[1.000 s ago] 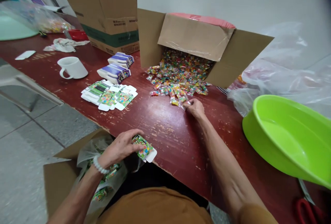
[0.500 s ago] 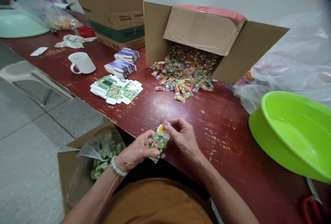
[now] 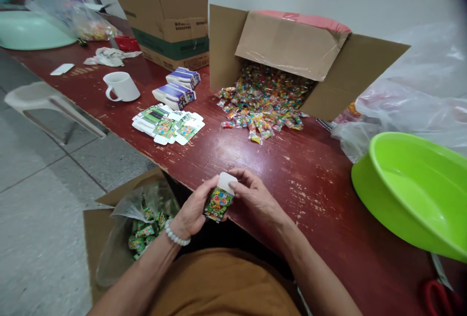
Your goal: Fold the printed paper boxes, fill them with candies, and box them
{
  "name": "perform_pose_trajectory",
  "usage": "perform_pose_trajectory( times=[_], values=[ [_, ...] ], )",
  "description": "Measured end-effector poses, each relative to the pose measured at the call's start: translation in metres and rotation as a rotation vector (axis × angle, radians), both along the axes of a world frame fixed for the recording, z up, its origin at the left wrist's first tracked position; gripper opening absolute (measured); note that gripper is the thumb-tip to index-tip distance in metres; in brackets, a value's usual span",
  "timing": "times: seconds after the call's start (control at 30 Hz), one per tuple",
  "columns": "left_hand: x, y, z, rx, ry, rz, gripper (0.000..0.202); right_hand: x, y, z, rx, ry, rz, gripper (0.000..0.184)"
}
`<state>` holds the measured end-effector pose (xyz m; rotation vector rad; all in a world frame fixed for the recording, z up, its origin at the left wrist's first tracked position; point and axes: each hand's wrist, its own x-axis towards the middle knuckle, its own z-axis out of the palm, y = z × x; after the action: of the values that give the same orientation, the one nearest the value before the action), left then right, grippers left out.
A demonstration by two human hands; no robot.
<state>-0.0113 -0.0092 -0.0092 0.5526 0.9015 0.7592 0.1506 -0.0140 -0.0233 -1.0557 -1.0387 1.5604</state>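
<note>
My left hand (image 3: pixel 191 213) grips a small colourful printed carton (image 3: pixel 218 202) at the near edge of the red table (image 3: pixel 310 179). My right hand (image 3: pixel 253 199) is closed on the carton's white top flap, fingers pressing it. Behind, a cardboard box lying on its side (image 3: pixel 292 48) spills a heap of small wrapped candies (image 3: pixel 260 106) onto the table. A stack of flat unfolded cartons (image 3: pixel 168 123) lies to the left of the heap. Below the table edge, a cardboard box lined with a plastic bag (image 3: pixel 120 228) holds several filled cartons.
A bright green basin (image 3: pixel 412 194) sits at the right, with clear plastic sheeting (image 3: pixel 408 97) behind it. A white mug (image 3: pixel 122 87), purple-and-white boxes (image 3: pixel 177 89), a second upright cardboard box (image 3: pixel 168 19) and a pale green basin (image 3: pixel 32 31) stand at the left. Red scissors (image 3: pixel 440 296) lie at the bottom right.
My right hand came back from the candy heap to the carton in my left hand, put a candy at its mouth, and now presses the white flap over the opening.
</note>
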Motion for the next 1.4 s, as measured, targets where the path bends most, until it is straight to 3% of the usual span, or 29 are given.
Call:
perform_pose_trajectory(
  times=[0.07,0.17,0.23,0.33,0.4,0.57,0.7,0.9,1.2,1.4],
  values=[
    [0.004,-0.003,-0.003,0.084,0.025,0.081,0.036,-0.002,0.000,0.000,0.108,-0.114,0.014,0.026],
    [0.010,-0.007,-0.003,0.175,0.051,0.157,0.037,-0.001,-0.001,0.002,0.397,-0.387,-0.126,0.012],
    [0.011,-0.007,-0.001,0.102,0.029,0.127,0.041,0.000,-0.002,0.005,0.536,-0.495,-0.160,0.014],
    [0.010,-0.005,0.003,-0.090,-0.053,0.020,0.050,0.003,-0.004,0.010,0.619,-0.537,-0.065,0.018],
    [0.008,-0.004,0.005,-0.140,-0.090,-0.013,0.054,0.003,-0.004,0.011,0.541,-0.504,-0.038,0.017],
    [0.007,-0.006,0.003,-0.069,-0.061,0.037,0.058,-0.004,0.000,0.009,0.060,-0.170,-0.055,0.017],
    [0.009,-0.006,-0.002,-0.001,-0.042,0.070,0.060,-0.010,0.003,0.012,-0.030,-0.025,-0.063,0.025],
    [0.006,-0.005,-0.010,0.045,-0.012,0.070,0.062,-0.013,-0.001,0.010,0.016,-0.055,-0.115,0.018],
    [0.000,-0.007,-0.016,0.080,0.037,0.065,0.062,-0.013,0.003,0.006,0.013,-0.145,-0.051,0.020],
    [0.002,-0.004,-0.019,-0.026,-0.021,0.154,0.044,-0.013,-0.014,-0.011,0.393,-0.446,-0.026,0.012]
  ],
)
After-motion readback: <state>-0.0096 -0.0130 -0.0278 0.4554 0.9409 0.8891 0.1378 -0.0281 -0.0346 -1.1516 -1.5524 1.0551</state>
